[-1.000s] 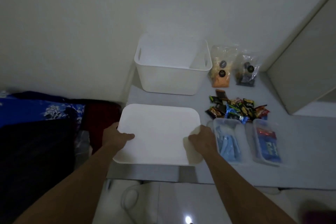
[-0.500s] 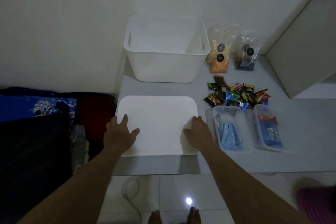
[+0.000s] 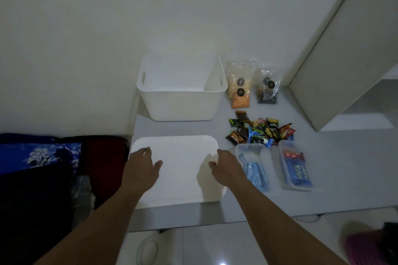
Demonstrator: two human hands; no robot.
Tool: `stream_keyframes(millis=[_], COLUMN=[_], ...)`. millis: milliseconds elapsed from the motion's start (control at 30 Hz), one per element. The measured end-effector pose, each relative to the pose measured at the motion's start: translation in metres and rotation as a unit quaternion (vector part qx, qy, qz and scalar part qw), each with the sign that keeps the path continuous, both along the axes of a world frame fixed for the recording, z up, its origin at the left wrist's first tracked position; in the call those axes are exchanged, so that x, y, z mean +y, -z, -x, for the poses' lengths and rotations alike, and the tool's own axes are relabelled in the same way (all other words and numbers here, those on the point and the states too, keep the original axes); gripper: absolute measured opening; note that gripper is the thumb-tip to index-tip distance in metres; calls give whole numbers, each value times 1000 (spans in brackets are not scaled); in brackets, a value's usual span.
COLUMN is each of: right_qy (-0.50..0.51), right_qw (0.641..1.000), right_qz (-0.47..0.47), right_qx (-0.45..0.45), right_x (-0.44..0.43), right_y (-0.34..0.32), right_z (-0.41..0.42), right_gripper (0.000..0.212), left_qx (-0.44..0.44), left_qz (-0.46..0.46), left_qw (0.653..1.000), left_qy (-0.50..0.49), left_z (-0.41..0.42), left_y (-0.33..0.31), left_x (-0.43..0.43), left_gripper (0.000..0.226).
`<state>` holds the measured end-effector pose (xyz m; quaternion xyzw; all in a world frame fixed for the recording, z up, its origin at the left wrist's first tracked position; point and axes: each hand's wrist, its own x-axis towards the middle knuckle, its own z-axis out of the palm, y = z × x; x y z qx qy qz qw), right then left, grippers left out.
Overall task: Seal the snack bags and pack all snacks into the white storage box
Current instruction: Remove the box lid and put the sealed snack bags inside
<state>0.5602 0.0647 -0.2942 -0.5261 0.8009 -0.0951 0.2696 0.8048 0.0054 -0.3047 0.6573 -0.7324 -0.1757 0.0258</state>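
The white storage box [image 3: 183, 105] stands open and empty at the back of the grey table. Its flat white lid [image 3: 178, 165] lies in front of it. My left hand [image 3: 141, 166] hovers over the lid's left side, fingers spread and holding nothing. My right hand [image 3: 226, 166] is over the lid's right edge, also open. Two clear snack bags stand right of the box: one with orange snacks [image 3: 240, 86], one with dark snacks [image 3: 268, 88]. A pile of small wrapped snacks [image 3: 260, 130] lies in front of them. Two clear tubs hold blue packets [image 3: 255, 168] [image 3: 296, 165].
The grey table [image 3: 344, 174] ends at a front edge near my forearms. A white wall runs behind the box. A pale cabinet [image 3: 349, 54] stands at the back right. Dark, blue floral and red fabrics [image 3: 43, 157] lie left of the table.
Both hands have let go of the lid, which now rests flat on the table. Their fingers have lifted off it and spread apart.
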Motion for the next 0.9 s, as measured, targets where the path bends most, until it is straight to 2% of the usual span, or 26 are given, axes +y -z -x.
stream_keyframes(millis=[100,367,433,500,600,700,833,900], right_qy=[6,43,45,47,42,27,-10,-18], right_qw=[1000,997,996,996,995,994,995,995], right_qz=[13,56,58,55,45,57,70,74], right_qx=[12,26,43,57,77,88,68,60], right_x=[3,12,9,2,-14,-39,-84,-109], right_y=[-34,-116,-128,-136,-145,-145,-137,-129], right_z=[15,90,117,146,188,231,288,312], right_gripper=[44,29,32,47,66,68,51,39], left_qx=[52,97,110,119,127,148,154,150], left_qz=[1,-3,-3,-1,1,8,21,22], left_qw=[997,980,975,971,969,968,974,980], left_qy=[48,174,193,206,210,203,165,130], left_z=[29,138,168,199,246,289,339,360], left_y=[-30,-116,-131,-142,-148,-145,-122,-113], left_x=[-3,-14,-17,-22,-34,-56,-96,-115], left_gripper=[65,67,69,70,64,54,61,55])
